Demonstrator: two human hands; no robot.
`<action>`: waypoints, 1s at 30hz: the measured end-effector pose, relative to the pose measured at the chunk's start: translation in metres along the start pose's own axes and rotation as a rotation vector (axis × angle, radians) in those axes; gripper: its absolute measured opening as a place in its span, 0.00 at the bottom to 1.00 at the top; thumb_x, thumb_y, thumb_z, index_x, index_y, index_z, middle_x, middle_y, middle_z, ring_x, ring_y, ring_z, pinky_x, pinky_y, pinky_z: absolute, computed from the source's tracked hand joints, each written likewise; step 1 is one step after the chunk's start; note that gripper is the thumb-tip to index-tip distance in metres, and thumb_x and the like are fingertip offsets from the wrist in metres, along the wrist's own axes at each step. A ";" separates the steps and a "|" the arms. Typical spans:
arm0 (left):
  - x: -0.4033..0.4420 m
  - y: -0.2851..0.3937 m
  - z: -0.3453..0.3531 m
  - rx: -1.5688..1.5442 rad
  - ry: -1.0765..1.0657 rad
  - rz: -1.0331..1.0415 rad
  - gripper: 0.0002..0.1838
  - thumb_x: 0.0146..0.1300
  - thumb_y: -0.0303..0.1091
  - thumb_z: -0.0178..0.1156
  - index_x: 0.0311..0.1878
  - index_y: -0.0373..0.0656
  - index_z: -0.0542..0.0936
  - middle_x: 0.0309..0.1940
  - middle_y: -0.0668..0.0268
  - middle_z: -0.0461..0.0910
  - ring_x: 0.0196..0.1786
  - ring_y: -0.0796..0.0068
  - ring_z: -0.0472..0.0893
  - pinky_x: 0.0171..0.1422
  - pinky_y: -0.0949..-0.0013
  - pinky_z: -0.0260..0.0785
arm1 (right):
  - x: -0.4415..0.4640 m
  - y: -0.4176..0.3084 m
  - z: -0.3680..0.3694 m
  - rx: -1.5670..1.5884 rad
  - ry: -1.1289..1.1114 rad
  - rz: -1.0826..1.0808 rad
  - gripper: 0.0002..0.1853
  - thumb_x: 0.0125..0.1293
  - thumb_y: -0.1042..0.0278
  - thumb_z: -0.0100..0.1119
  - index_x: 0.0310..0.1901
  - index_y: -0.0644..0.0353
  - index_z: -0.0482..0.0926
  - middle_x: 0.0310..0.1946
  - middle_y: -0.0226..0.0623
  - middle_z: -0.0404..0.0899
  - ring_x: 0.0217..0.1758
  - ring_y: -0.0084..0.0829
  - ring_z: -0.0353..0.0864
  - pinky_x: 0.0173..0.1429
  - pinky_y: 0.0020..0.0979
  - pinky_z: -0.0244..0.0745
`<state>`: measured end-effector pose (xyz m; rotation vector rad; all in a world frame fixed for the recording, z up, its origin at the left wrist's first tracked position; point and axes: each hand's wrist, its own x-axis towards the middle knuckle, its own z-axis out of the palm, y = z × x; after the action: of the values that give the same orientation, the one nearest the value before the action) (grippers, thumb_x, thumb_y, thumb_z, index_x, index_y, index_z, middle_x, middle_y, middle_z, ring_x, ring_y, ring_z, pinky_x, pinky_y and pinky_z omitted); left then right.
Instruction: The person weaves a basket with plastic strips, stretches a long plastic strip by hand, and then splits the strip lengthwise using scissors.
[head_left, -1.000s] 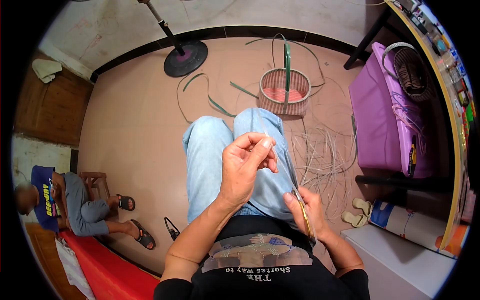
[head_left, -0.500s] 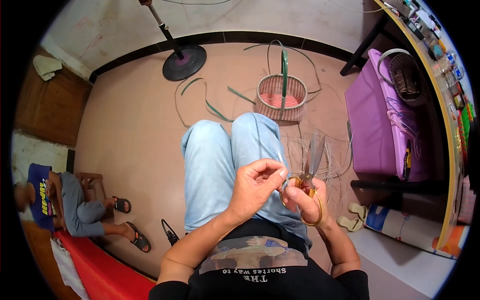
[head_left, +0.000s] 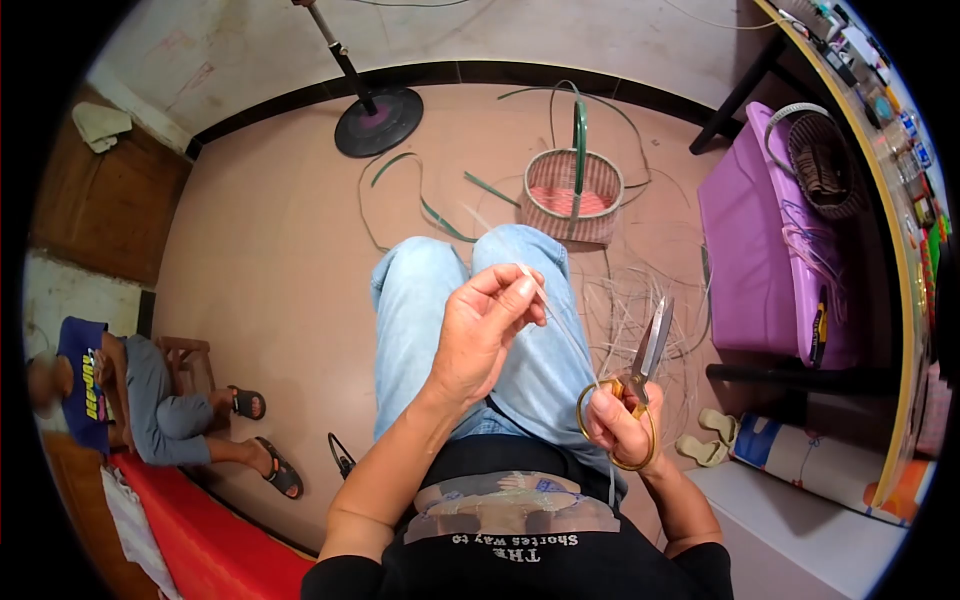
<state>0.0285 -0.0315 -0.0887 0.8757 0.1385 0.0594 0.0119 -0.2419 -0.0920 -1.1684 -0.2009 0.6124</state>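
Observation:
Above my lap, my left hand (head_left: 487, 330) pinches a thin clear strip (head_left: 550, 303) between thumb and fingertips. The strip runs down and right toward my right hand (head_left: 623, 425). That hand is closed around gold-handled scissors (head_left: 653, 345), whose blades point up and away, slightly apart. The strip passes by the right thumb and seems held there too. Beyond my knees a striped basket (head_left: 570, 220) with a green handle stands on the floor. Many loose clear strips (head_left: 640, 310) lie in a tangle to the right of my legs.
Green strips (head_left: 440, 222) lie left of the basket. A round black stand base (head_left: 379, 122) is near the wall. At right are a purple bin (head_left: 750, 240), a cluttered table (head_left: 895, 300) and slippers (head_left: 703, 450). A seated person (head_left: 165, 395) is at left.
My left hand has moved up and left, away from my right hand, drawing the strip out between them. The scissors first lay back along my right palm, then swung up to point away from me.

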 end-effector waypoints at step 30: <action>0.010 0.013 0.003 0.401 0.147 -0.060 0.08 0.66 0.29 0.60 0.33 0.36 0.76 0.24 0.62 0.81 0.24 0.77 0.81 0.31 0.74 0.77 | 0.022 -0.008 -0.005 -0.043 -0.054 0.164 0.13 0.71 0.64 0.55 0.31 0.65 0.75 0.23 0.36 0.77 0.18 0.21 0.71 0.24 0.23 0.68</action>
<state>0.0387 -0.0241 -0.0774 1.2666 0.3213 0.0403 0.0352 -0.2355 -0.0900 -1.2188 -0.1659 0.7882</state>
